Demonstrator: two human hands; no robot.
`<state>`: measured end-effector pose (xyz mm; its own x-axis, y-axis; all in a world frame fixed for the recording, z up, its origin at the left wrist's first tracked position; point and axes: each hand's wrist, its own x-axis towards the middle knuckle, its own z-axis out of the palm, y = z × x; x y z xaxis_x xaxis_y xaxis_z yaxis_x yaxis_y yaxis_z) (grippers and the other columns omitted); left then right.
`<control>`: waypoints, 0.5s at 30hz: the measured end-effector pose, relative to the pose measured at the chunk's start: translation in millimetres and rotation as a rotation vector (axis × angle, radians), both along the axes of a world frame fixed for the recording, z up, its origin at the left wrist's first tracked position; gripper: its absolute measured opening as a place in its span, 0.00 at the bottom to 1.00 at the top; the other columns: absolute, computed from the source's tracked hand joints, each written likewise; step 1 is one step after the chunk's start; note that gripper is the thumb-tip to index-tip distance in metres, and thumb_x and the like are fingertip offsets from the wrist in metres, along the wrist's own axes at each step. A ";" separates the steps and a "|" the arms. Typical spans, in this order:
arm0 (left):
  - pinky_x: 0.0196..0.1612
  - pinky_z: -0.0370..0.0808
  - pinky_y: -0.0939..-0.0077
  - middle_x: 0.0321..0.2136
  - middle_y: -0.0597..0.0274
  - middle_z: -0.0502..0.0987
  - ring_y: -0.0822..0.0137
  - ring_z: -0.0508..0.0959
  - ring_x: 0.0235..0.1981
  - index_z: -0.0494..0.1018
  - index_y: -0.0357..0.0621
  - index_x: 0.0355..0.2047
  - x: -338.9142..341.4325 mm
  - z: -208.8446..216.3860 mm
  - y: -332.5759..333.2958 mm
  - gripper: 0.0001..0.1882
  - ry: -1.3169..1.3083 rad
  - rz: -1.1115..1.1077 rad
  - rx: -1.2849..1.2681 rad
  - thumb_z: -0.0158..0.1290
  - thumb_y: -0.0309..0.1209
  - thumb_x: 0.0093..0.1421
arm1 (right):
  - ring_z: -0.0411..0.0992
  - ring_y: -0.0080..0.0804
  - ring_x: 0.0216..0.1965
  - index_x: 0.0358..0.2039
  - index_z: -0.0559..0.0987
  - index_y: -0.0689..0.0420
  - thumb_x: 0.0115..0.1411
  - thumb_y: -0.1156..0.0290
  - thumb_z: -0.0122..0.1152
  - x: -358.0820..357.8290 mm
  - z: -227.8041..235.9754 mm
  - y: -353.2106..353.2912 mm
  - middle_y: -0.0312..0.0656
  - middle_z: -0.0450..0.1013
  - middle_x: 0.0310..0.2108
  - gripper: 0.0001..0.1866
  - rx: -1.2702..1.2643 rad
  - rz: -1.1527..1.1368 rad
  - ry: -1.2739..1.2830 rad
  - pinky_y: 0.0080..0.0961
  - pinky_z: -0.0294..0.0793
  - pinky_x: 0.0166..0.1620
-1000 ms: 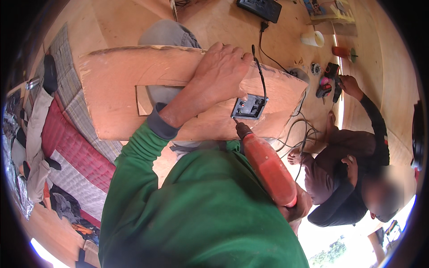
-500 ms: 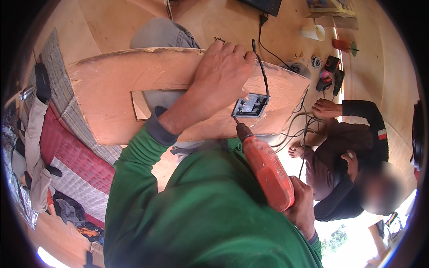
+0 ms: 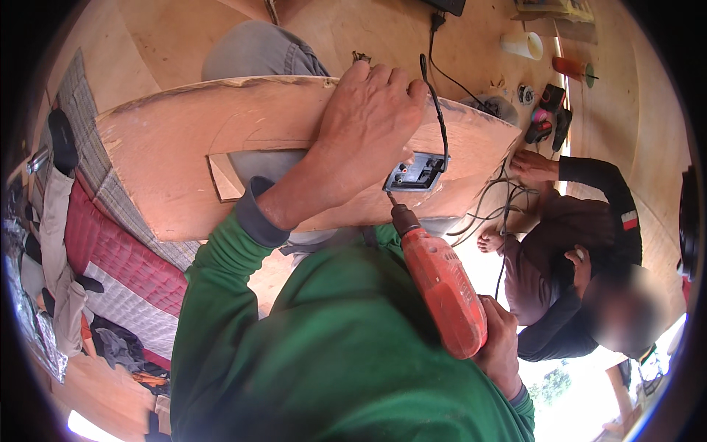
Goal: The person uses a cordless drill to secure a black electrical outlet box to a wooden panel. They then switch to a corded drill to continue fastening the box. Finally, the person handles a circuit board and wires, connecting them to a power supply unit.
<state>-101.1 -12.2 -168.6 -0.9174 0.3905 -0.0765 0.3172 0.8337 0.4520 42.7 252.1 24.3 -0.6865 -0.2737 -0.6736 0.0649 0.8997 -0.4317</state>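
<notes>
Two hands work on one curved plywood panel [image 3: 221, 147] with a rectangular cut-out, propped at a tilt above the plywood floor [image 3: 368, 37]. The left hand [image 3: 368, 125] lies spread and open over the panel's far edge, pressing it down, with the fingertips [image 3: 401, 77] curled over the edge beside a black cable [image 3: 440, 125]. The right hand [image 3: 501, 346] is closed round the grip of an orange cordless drill [image 3: 442, 287], whose bit meets the near corner of a grey rectangular socket plate [image 3: 414, 173] set into the panel, just right of the left hand.

Judged risks: the bit stands very close to the left thumb, so a slip off the screw head could strike it; the cable running down to the plate could be caught by the turning bit; the panel, held by palm pressure alone, could shift. A seated person in dark clothes [image 3: 567, 243], to the right, reaches toward loose wires [image 3: 493, 206] under the panel.
</notes>
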 end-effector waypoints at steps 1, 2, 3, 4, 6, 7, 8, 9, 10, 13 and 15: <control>0.56 0.70 0.61 0.44 0.58 0.79 0.58 0.78 0.52 0.78 0.42 0.55 0.0 -0.4 0.2 0.40 -0.001 -0.004 -0.005 0.80 0.47 0.46 | 0.82 0.53 0.37 0.47 0.82 0.64 0.53 0.68 0.83 0.1 0.0 0.0 0.50 0.81 0.39 0.24 0.005 0.003 -0.004 0.44 0.83 0.39; 0.56 0.70 0.61 0.44 0.58 0.79 0.58 0.78 0.51 0.78 0.42 0.55 0.3 -0.7 0.3 0.40 0.012 -0.008 -0.016 0.80 0.47 0.45 | 0.83 0.53 0.38 0.47 0.82 0.64 0.53 0.68 0.83 0.2 0.0 -0.4 0.50 0.81 0.39 0.24 0.011 0.007 -0.010 0.44 0.83 0.39; 0.56 0.70 0.61 0.44 0.58 0.79 0.58 0.79 0.51 0.78 0.42 0.55 0.8 -1.1 0.4 0.40 0.004 -0.006 -0.002 0.80 0.47 0.45 | 0.83 0.53 0.38 0.48 0.82 0.64 0.54 0.67 0.83 0.4 -0.2 -1.0 0.51 0.81 0.39 0.25 0.004 0.015 -0.007 0.44 0.84 0.39; 0.56 0.70 0.61 0.44 0.58 0.79 0.58 0.79 0.51 0.78 0.42 0.55 0.7 -1.9 0.1 0.40 0.013 -0.003 0.006 0.80 0.47 0.45 | 0.83 0.53 0.38 0.49 0.82 0.64 0.54 0.67 0.83 0.4 -0.8 -1.6 0.51 0.81 0.40 0.26 -0.003 0.024 -0.004 0.44 0.84 0.40; 0.56 0.70 0.60 0.44 0.58 0.80 0.57 0.79 0.52 0.78 0.42 0.55 -0.7 -3.9 -0.4 0.41 0.009 0.001 0.009 0.80 0.47 0.45 | 0.83 0.52 0.38 0.52 0.81 0.64 0.55 0.66 0.83 0.9 -2.8 -3.6 0.52 0.81 0.42 0.28 -0.017 0.005 0.030 0.43 0.84 0.40; 0.56 0.71 0.60 0.45 0.58 0.80 0.57 0.79 0.53 0.78 0.43 0.56 -1.3 -4.7 -0.4 0.41 -0.007 -0.002 0.006 0.80 0.47 0.44 | 0.84 0.51 0.38 0.53 0.80 0.64 0.55 0.66 0.83 2.2 -3.3 -5.2 0.52 0.81 0.44 0.29 -0.022 -0.026 0.057 0.43 0.85 0.40; 0.56 0.71 0.60 0.45 0.58 0.80 0.57 0.79 0.53 0.78 0.43 0.56 -1.7 -5.1 -0.1 0.42 -0.021 -0.007 0.002 0.80 0.47 0.44 | 0.84 0.51 0.39 0.55 0.79 0.63 0.55 0.66 0.84 3.0 -3.4 -6.1 0.52 0.81 0.45 0.31 -0.008 -0.047 0.067 0.43 0.85 0.40; 0.56 0.71 0.60 0.46 0.58 0.80 0.56 0.79 0.54 0.78 0.43 0.57 -1.8 -5.2 0.0 0.42 -0.012 0.003 0.007 0.80 0.47 0.44 | 0.84 0.50 0.38 0.56 0.78 0.63 0.55 0.65 0.84 3.6 -2.6 -6.3 0.52 0.80 0.47 0.32 -0.020 -0.055 0.087 0.42 0.85 0.40; 0.56 0.71 0.59 0.47 0.58 0.81 0.56 0.79 0.55 0.78 0.43 0.57 -1.7 -4.8 -0.1 0.42 -0.003 0.010 0.014 0.80 0.47 0.44 | 0.84 0.49 0.38 0.57 0.77 0.63 0.56 0.65 0.84 4.0 -0.6 -5.6 0.51 0.80 0.49 0.33 -0.012 -0.051 0.087 0.42 0.85 0.40; 0.57 0.71 0.58 0.49 0.58 0.82 0.55 0.79 0.56 0.78 0.44 0.58 -1.2 -3.3 0.7 0.44 -0.019 0.013 0.021 0.80 0.47 0.43 | 0.84 0.47 0.41 0.58 0.76 0.62 0.56 0.65 0.85 6.5 4.0 -1.6 0.49 0.77 0.53 0.34 0.004 -0.014 0.094 0.40 0.84 0.38; 0.57 0.71 0.58 0.49 0.58 0.82 0.55 0.79 0.56 0.78 0.43 0.59 -3.0 -3.1 2.5 0.44 -0.020 0.013 0.026 0.80 0.47 0.43 | 0.84 0.46 0.42 0.58 0.76 0.62 0.56 0.65 0.85 9.8 3.2 0.5 0.48 0.77 0.52 0.34 0.013 -0.079 0.050 0.40 0.83 0.38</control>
